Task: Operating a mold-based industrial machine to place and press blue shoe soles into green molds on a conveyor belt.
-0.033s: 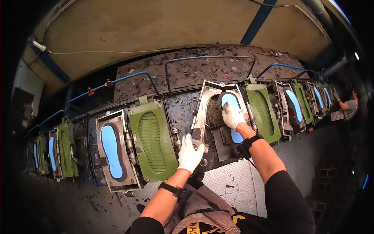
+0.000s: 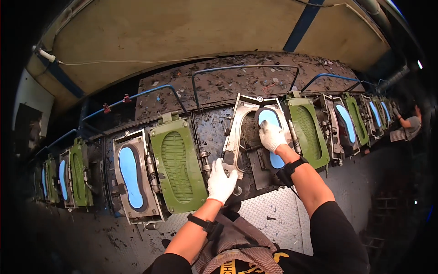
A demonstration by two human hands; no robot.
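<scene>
My right hand (image 2: 272, 137), in a white glove, is on a blue shoe sole (image 2: 269, 116) with a dark rim. Its fingers are bent in against the upper half of the sole and cover its middle; the lower end shows below the wrist. This sole lies at the right side of an opened mould, beside a metal frame (image 2: 231, 155) with a sole-shaped cutout. At the near left corner of that frame is my left hand (image 2: 222, 182), also gloved, its fingers stretched and its thumb apart. Its fingertips meet the frame's edge.
Green mould lids with tread patterns flank this mould, one left (image 2: 180, 169) and one right (image 2: 306, 128). Another blue sole (image 2: 130, 178) sits in the mould at left. Blue rails (image 2: 246, 66) run behind, before a scrap-strewn surface (image 2: 219, 86). Another person (image 2: 410, 125) is far right.
</scene>
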